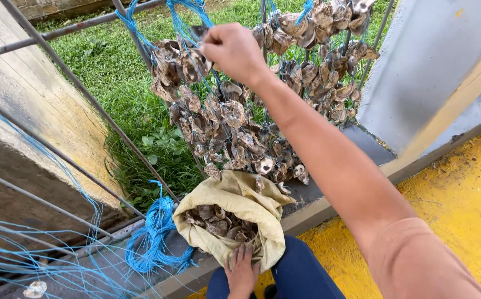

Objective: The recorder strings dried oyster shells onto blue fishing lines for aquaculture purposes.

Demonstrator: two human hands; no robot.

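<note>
Two hands work: the right hand (232, 50) is pinched shut, seemingly on a blue cord (182, 25), among hanging shells (224, 119); directly below, the left hand (242, 271) rests flat, fingers apart, on the sack (246, 205).

Right hand (232, 51) pinching strung oyster shells (235, 133) above the open sack (240, 199), left hand (242, 271) on sack's near rim, blue cord (154, 238) beside sack

The right hand (233, 51) hides whatever its curled fingers pinch. The strung grey-brown oyster shells (235, 119) run off the top edge. The yellowish cloth sack (235, 196) hides the shells deeper inside it.
</note>
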